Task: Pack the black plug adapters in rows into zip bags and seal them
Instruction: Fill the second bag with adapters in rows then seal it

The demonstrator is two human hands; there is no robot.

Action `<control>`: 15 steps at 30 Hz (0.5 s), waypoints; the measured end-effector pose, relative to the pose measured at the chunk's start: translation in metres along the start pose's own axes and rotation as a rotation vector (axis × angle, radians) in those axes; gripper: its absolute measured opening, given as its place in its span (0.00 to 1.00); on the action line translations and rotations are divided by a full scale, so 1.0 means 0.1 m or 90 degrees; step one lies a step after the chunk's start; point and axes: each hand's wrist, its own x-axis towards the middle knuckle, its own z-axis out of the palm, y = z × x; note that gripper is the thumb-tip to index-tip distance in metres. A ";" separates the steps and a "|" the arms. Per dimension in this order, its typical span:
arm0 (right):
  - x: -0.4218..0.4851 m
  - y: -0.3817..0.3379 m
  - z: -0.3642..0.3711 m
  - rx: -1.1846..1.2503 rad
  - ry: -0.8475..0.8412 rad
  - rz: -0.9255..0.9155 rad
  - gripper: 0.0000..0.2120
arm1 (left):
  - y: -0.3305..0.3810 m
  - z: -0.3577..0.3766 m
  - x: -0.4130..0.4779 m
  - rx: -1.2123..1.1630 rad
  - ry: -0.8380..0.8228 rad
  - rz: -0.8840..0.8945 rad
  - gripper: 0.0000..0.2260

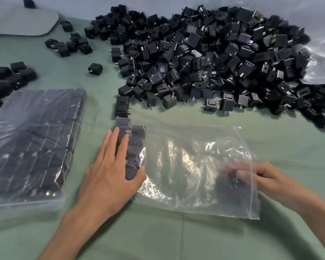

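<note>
A clear zip bag (191, 166) lies flat on the green cloth in front of me, its zip opening on the right. A short row of black plug adapters (134, 147) stands inside along the bag's left end. My left hand (111, 169) lies flat with straight fingers on that row from outside the bag. My right hand (251, 177) reaches in through the opening and pinches a black adapter (235, 182), blurred by motion. A large heap of loose black adapters (204, 59) fills the table beyond the bag.
A packed zip bag of adapters in rows (32, 145) lies at the left. Small groups of loose adapters (9, 76) sit at the far left and upper left. Crumpled clear plastic (319, 53) is at the right edge. A grey pad (21, 19) lies at the top left.
</note>
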 end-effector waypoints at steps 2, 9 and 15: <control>0.08 -0.03 0.02 0.089 -0.056 -0.038 0.17 | 0.01 -0.01 -0.01 0.026 0.008 0.008 0.38; 0.50 -0.19 0.31 -0.118 0.032 -0.165 0.08 | 0.17 -0.09 0.14 0.050 0.047 0.110 0.36; 0.89 -0.31 0.64 -0.307 0.074 -0.393 0.13 | 0.00 -0.14 0.64 0.112 -0.042 0.135 0.34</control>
